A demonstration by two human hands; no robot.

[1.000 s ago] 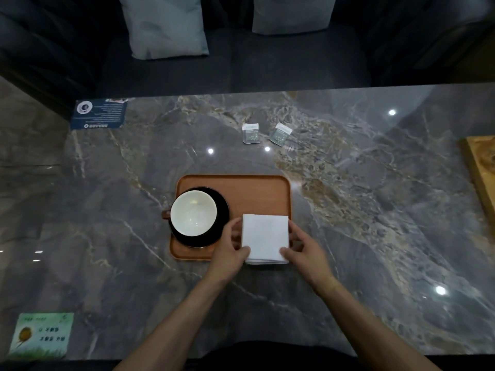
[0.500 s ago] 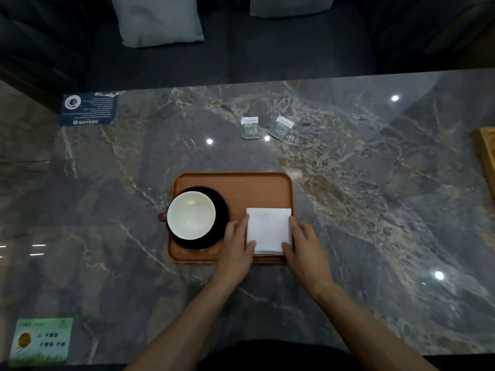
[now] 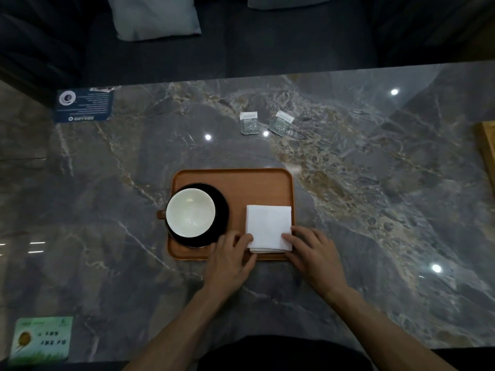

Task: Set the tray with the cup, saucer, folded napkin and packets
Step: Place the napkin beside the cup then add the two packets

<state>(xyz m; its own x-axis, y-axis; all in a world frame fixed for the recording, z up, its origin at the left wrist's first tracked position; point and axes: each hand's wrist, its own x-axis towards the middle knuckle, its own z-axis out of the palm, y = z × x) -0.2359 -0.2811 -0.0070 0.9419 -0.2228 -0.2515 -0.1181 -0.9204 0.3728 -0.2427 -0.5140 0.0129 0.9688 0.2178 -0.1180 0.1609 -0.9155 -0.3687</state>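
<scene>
An orange-brown tray [image 3: 235, 178] lies on the marble table. On its left half a white cup [image 3: 190, 212] stands on a black saucer [image 3: 221, 210], the cup's handle pointing left. A folded white napkin [image 3: 268, 226] lies flat on the tray's right half. My left hand [image 3: 230, 259] touches the napkin's near left corner with its fingertips. My right hand [image 3: 313, 253] rests its fingers on the near right corner. Two small grey-green packets, one [image 3: 249, 123] beside the other [image 3: 281, 123], lie on the table beyond the tray.
A dark blue card [image 3: 83, 104] lies at the table's far left edge and a green card [image 3: 41, 340] at the near left corner. A wooden object [image 3: 488, 148] shows at the right edge. Behind the table is a dark sofa with a pale cushion [image 3: 155, 16].
The napkin has moved forward from overhanging the tray's near edge to lying fully on the tray. Both hands have slid back to its near corners.
</scene>
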